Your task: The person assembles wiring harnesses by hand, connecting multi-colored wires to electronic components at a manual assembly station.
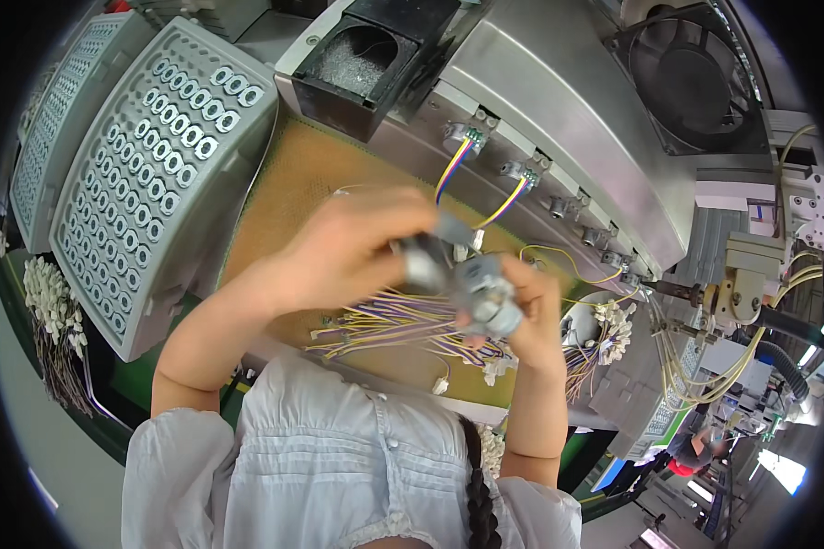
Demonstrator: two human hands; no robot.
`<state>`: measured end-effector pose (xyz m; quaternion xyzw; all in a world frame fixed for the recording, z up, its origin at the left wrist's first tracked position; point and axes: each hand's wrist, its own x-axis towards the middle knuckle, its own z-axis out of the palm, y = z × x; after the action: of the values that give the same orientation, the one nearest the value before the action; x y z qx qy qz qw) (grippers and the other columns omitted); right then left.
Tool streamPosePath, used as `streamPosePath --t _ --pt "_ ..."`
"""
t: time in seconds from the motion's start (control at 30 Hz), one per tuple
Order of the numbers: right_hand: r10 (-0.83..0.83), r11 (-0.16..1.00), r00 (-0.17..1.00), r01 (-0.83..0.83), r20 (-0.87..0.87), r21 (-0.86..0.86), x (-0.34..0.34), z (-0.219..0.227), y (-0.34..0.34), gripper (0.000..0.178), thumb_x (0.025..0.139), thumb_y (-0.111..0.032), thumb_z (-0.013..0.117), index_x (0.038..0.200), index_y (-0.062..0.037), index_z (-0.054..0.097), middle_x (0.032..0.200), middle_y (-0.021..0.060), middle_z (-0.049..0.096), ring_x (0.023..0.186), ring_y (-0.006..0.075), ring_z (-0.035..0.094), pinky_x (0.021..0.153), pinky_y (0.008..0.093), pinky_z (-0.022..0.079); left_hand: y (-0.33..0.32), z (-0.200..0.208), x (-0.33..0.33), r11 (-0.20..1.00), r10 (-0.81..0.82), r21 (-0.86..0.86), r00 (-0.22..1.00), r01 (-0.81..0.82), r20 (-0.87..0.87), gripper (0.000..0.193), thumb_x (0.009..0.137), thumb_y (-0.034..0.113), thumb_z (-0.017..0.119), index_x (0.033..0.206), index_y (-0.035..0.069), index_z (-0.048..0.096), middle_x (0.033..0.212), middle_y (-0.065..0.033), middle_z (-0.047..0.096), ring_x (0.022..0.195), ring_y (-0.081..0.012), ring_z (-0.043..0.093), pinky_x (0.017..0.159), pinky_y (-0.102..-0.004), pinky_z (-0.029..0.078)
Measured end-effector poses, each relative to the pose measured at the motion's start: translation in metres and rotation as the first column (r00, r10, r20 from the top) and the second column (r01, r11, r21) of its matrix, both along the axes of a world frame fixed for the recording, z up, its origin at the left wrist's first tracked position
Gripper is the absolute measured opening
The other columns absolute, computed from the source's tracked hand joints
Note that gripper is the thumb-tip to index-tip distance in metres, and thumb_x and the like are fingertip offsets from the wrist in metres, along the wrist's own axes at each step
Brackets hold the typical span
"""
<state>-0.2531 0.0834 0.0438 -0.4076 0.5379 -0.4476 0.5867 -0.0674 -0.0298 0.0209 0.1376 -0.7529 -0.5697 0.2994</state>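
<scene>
between the fingers of the right hand (535, 309), rounded metal parts (493, 304) are clasped above the brown work mat (293, 174), seemingly bunched for one-handed holding; the left hand (348, 247) pinches a dark-and-silver piece (422, 265) beside them. the parts look silvery-grey, motion-blurred. nearer the body, yellow-and-purple wire leads (384, 320) lie fanned, presumably for easy reach.

Bright, fairly even indoor light, with motion blur around both hands.
The left hand (362, 242), the right hand (533, 306) and the metal motor (487, 291) in it are smeared; the gray parts tray (160, 188) on the left looks crisper. Pale sheen lies on the far metal cover (568, 101), a window-like panel (784, 471) glares white at right, and fisheye edges curve into black.
</scene>
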Motion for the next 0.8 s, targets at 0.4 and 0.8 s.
streamPosePath --t 0.4,0.8 --pt "-0.686 0.704 0.653 0.707 0.321 0.067 0.008 -0.014 0.014 0.041 0.083 -0.037 0.053 0.096 0.0024 0.055 0.067 0.0071 0.056 0.043 0.0122 0.045 0.037 0.0257 0.042 0.017 -0.021 0.021 0.811 0.178 -0.584 0.938 0.030 0.296 0.021 0.060 0.002 0.057 0.081 0.007 0.056 0.078 -0.0063 0.055 0.069 -0.0243 0.054 0.060 -0.0329 0.047" --pt "-0.559 0.827 0.778 0.547 0.288 0.127 -0.001 0.009 -0.020 0.040 0.086 -0.036 0.053 0.103 -0.0004 0.054 0.085 0.0115 0.063 0.070 0.0194 0.061 0.055 0.0279 0.049 0.031 0.001 0.018 0.919 0.216 -0.392 0.891 -0.047 0.400 0.020 0.064 0.002 0.059 0.083 0.005 0.054 0.067 -0.0108 0.053 0.062 -0.0298 0.052 0.054 -0.0393 0.040"
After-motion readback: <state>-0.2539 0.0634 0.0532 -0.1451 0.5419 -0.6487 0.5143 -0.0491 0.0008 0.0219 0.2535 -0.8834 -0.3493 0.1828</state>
